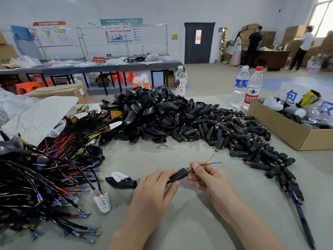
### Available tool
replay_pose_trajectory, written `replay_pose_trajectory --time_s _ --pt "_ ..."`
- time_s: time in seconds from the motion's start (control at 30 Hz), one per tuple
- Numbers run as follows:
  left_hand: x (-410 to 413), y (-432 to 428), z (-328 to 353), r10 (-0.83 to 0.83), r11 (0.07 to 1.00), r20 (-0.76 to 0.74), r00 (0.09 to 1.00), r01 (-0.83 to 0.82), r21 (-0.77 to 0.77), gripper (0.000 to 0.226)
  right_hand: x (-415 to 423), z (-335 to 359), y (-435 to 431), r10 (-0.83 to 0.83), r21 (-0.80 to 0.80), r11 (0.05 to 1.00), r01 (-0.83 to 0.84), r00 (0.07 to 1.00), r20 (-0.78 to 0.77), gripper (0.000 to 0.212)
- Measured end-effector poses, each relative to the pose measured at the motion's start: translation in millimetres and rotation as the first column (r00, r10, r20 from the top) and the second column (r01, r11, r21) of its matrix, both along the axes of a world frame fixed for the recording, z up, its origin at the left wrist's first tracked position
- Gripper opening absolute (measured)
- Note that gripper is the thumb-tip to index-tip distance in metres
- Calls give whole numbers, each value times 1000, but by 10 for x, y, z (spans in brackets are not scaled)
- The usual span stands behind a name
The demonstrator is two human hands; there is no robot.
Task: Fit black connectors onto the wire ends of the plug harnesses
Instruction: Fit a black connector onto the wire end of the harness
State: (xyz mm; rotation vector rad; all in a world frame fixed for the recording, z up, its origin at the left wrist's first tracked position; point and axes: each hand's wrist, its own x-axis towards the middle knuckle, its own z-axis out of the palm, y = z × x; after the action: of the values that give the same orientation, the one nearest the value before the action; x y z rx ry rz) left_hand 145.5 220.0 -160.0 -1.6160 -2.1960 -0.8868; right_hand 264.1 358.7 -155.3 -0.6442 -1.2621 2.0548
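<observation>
Left of frame: plug harnesses (45, 168), heaped. Lower centre: left hand (155, 184), fingers curled on rear of black connector (179, 175); right hand (209, 177), thumb and forefinger pinching wire ends (213, 160) leaving its brass mouth. Centre right: loose connectors (243, 136), piled. Right edge: cardboard box (281, 127).

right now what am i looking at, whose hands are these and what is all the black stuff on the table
This is one picture from a camera worn on a person's head, looking down at their own bare hands; no machine here. The left hand grips a black connector, and the right hand pinches the wire ends, one red and one black, that stick out of its brass end. On the grey table lie a tangle of wired harnesses at left, a heap of black plug shells, loose connectors, a cardboard box and water bottles.
</observation>
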Motion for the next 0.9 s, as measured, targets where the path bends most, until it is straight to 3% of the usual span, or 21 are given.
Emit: replay_pose_trajectory --time_s 0.53,0.77,0.9 --pt "-62 119 -63 184 980 -309 933 -150 130 35 18 81 -7 -104 139 986 91 990 92 17" --pt "-39 66 0 153 988 -193 969 -142 67 34 34 73 48 -203 151 970 189 975 88 18" --pt "-58 12 32 146 987 -178 973 -130 97 31 90 82 177 -227 -8 974 227 974 -5 17"
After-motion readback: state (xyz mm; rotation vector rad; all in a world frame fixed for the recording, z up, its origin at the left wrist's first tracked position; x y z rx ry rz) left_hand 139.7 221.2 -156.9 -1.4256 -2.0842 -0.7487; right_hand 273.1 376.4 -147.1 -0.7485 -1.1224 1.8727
